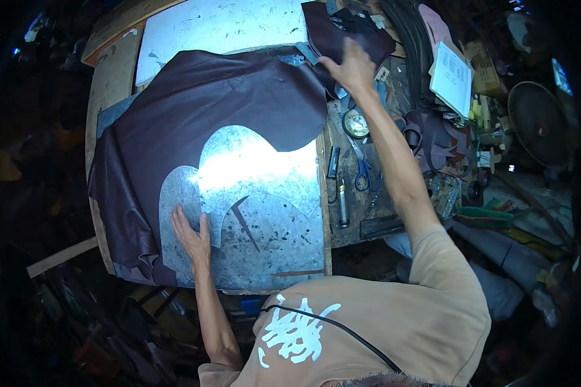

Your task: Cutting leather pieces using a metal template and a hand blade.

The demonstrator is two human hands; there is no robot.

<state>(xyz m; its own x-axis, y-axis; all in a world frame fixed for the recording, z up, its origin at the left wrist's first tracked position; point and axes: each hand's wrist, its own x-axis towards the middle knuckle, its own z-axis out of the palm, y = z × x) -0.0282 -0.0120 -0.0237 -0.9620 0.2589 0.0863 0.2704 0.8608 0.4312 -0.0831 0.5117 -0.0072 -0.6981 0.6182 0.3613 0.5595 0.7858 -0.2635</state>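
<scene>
A large dark brown leather hide (206,90) lies over the work table, its near edge cut in deep curves. Within those curves shows a speckled grey metal-like surface (284,238), with curved outlines and a thin dark leather strip (245,222) on it. My left hand (192,235) rests flat on the grey surface at the left, fingers stretched. At the far right my right hand (352,68) reaches over stacked dark leather pieces (326,32), thumb and fingers apart; whether it touches them I cannot tell. Neither hand holds anything visible.
Right of the hide lie blue-handled scissors (363,175), a round tin or dial (355,122), a slim tube-like tool (343,203) and a small dark case (333,162). Farther right are a white notebook (451,79), leather scraps (432,142) and a fan (540,126).
</scene>
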